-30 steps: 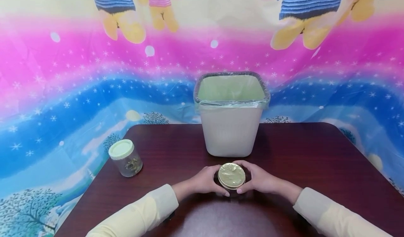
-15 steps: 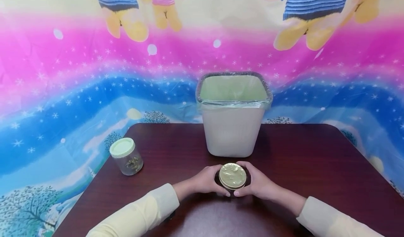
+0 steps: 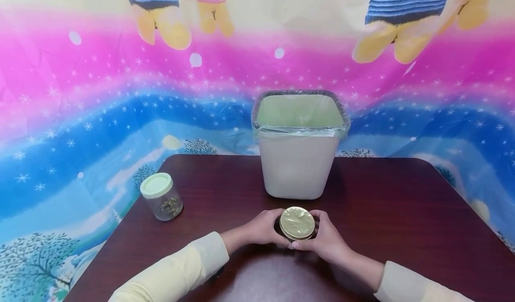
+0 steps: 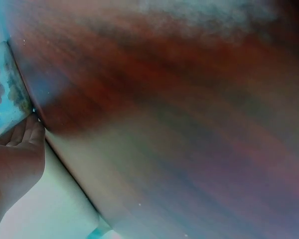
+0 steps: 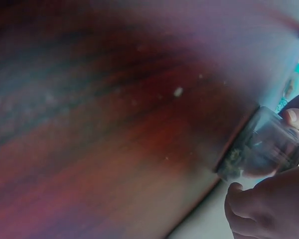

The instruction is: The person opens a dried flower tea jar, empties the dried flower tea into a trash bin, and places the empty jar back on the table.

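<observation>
A clear glass jar (image 5: 261, 149) with a gold lid (image 3: 297, 223) stands at the near middle of the table, with a little greenish-brown matter low inside it. My left hand (image 3: 263, 228) curls around its left side, thumb across the front. From the right, my right hand (image 3: 327, 237) grips it close under the lid, and the two thumb tips meet at the front. In the left wrist view the same jar (image 4: 12, 94) shows at the left edge with the left hand (image 4: 17, 159) beside it. The right wrist view has the right hand (image 5: 274, 204) around the jar's upper part.
A second clear jar (image 3: 170, 206) with a pale green lid and dried bits inside stands at the table's left edge. Behind the hands is a white waste bin (image 3: 297, 168) lined with a thin bag. A printed cloth (image 3: 120, 91) hangs behind the dark red-brown table (image 3: 394, 212).
My right hand has turned around the gold-lidded jar, its thumb sliding left to the left thumb and its forearm dropping nearer. The left hand keeps its hold. The head view has shifted slightly.
</observation>
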Tool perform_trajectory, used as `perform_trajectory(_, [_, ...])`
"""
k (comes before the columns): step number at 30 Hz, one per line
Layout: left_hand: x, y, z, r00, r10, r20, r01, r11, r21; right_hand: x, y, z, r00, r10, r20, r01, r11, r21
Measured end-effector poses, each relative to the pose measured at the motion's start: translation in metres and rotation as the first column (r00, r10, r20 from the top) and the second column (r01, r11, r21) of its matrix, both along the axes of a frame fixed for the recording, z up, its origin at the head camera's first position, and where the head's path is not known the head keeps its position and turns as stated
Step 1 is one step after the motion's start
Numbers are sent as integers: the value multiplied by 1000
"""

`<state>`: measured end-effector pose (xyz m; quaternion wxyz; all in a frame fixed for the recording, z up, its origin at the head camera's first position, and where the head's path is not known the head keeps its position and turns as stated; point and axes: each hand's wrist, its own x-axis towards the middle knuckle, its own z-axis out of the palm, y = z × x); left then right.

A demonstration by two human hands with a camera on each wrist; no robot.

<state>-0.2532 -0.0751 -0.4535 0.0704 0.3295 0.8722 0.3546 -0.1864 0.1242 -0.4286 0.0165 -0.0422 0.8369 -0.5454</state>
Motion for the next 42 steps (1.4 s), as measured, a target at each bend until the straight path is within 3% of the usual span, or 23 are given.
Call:
perform_trajectory(8, [1, 1, 1, 1000, -2, 11, 2, 1000, 13, -1, 0, -4, 1000, 2, -23, -2, 1000, 16])
perform_trajectory(17, [0, 0, 2, 1000, 4, 9, -4, 1000, 18, -9, 8, -7, 996, 81, -23, -83, 994, -74])
perform_trajectory(24, [1, 1, 3, 1000, 7, 28, -8, 1000, 26, -20, 21, -9, 971, 232, -49, -236, 967, -92])
perform_trajectory(36, [2, 2, 5, 1000, -14, -9, 14, 999, -30, -24, 29, -7, 950, 311, -44, -313, 948, -63])
perform_trajectory(42, [0, 1, 4, 1000, -18, -13, 18, 1000, -25, -29, 32, -1, 920, 390, -29, -391, 916, -87])
